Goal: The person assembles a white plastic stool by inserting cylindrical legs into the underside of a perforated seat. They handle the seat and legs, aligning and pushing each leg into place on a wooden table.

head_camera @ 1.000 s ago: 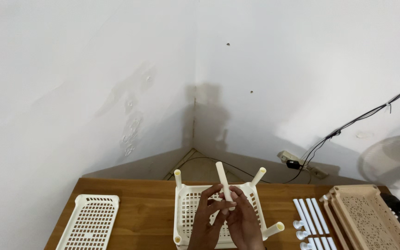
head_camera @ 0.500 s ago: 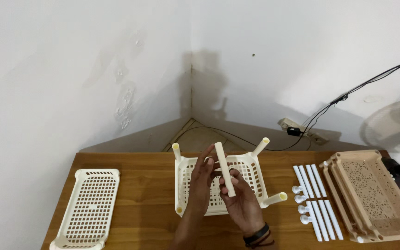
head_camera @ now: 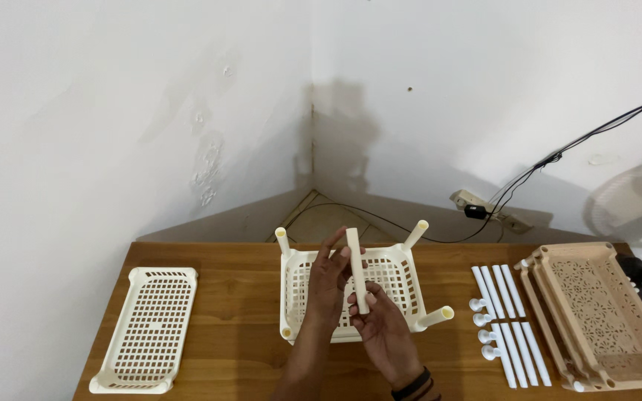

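Hands met over the middle of a wooden table [head_camera: 247,371]. The left hand [head_camera: 330,276] and the right hand [head_camera: 380,327] together held a cream plastic tube [head_camera: 357,271], which stood nearly upright, leaning slightly. The left fingers [head_camera: 339,252] were closed on the tube's upper part; the right fingers [head_camera: 358,306] pinched its lower end. The tube was raised above a cream lattice basket [head_camera: 395,278] that lay on the table directly behind the hands. Three similar tubes stood in the basket's corners: one at the far left [head_camera: 282,241], one at the far right [head_camera: 416,234], and one at the near right [head_camera: 437,318], the last splayed outward. Whether the held tube touched the basket could not be told.

A second cream lattice tray [head_camera: 150,327] lay flat, well apart to the left. To the right lay two rows of white tubes [head_camera: 510,312] with small white end caps [head_camera: 482,327] beside them. Just beyond these sat a stack of tan lattice trays [head_camera: 596,319], near the table's right end. A dark band circled the right wrist [head_camera: 414,386].
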